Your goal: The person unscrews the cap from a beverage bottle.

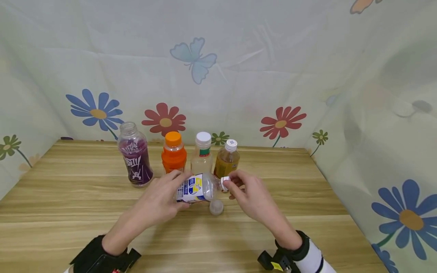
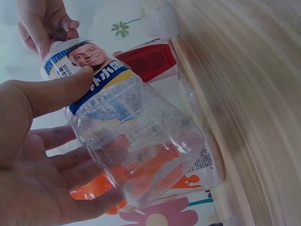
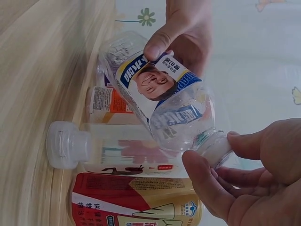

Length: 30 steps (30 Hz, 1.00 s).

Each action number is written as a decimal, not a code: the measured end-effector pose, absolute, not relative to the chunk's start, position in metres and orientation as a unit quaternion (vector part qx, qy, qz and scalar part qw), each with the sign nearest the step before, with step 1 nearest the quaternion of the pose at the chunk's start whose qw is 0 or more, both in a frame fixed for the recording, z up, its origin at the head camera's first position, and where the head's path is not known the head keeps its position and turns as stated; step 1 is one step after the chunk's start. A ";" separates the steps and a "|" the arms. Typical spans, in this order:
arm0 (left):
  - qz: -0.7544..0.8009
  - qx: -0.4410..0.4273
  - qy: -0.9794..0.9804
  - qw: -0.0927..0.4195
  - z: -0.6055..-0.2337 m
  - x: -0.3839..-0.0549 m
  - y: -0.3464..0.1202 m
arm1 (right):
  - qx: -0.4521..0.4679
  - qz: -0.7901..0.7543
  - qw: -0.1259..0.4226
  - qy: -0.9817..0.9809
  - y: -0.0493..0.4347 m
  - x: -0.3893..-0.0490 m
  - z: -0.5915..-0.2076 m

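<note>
A clear plastic bottle (image 1: 209, 185) with a blue, white and yellow label lies tilted between both hands over the table, its neck toward the right. My left hand (image 1: 162, 197) grips it around the label, the thumb on one side and the fingers on the other. With thumb and fingertips, my right hand (image 1: 254, 195) pinches the white cap (image 3: 217, 149) at the bottle's mouth. The bottle looks empty, with droplets on its inner wall. Below its neck, a translucent domed cap (image 1: 216, 207) rests on the wood, seen from the side in the right wrist view.
Behind the hands stand a purple bottle (image 1: 138, 163) with an open mouth, an orange-capped bottle (image 1: 173, 153), a white-capped clear bottle (image 1: 202, 157) and a white-capped bottle (image 1: 227, 159) of amber look. A flowered cloth (image 1: 232, 87) hangs behind the wooden table (image 1: 85, 201).
</note>
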<state>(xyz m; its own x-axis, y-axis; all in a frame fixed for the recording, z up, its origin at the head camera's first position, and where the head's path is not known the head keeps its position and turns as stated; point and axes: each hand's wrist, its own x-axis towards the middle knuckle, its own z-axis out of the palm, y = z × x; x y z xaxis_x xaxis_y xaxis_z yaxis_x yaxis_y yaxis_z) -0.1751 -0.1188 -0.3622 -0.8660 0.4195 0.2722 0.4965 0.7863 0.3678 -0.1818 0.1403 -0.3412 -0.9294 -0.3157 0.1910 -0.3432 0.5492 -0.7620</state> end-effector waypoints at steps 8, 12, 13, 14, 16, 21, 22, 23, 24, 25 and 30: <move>-0.217 -0.243 -0.941 0.092 -0.362 -0.176 -0.118 | 0.188 0.449 0.023 -0.873 0.140 -0.179 -0.340; -0.220 -0.239 -0.942 0.088 -0.361 -0.177 -0.117 | 0.194 0.444 0.035 -0.874 0.141 -0.179 -0.339; -0.220 -0.239 -0.942 0.088 -0.361 -0.176 -0.117 | 0.196 0.441 0.038 -0.875 0.141 -0.179 -0.339; -0.221 -0.239 -0.942 0.087 -0.361 -0.176 -0.117 | 0.198 0.439 0.041 -0.875 0.141 -0.179 -0.339; -0.222 -0.239 -0.941 0.087 -0.361 -0.176 -0.117 | 0.203 0.439 0.044 -0.874 0.141 -0.179 -0.339; -0.227 -0.241 -0.940 0.080 -0.362 -0.176 -0.118 | 0.222 0.453 0.041 -0.862 0.141 -0.180 -0.341; -0.229 -0.240 -0.940 0.078 -0.363 -0.176 -0.118 | 0.227 0.456 0.040 -0.859 0.141 -0.180 -0.341; -0.231 -0.239 -0.940 0.074 -0.363 -0.176 -0.118 | 0.233 0.458 0.040 -0.857 0.141 -0.180 -0.342; -0.233 -0.238 -0.940 0.070 -0.363 -0.176 -0.119 | 0.238 0.457 0.043 -0.856 0.141 -0.181 -0.342; -0.236 -0.237 -0.940 0.065 -0.363 -0.176 -0.119 | 0.243 0.455 0.046 -0.855 0.141 -0.181 -0.343; -0.253 -0.227 -0.939 0.045 -0.364 -0.176 -0.120 | 0.256 0.438 0.067 -0.859 0.141 -0.182 -0.345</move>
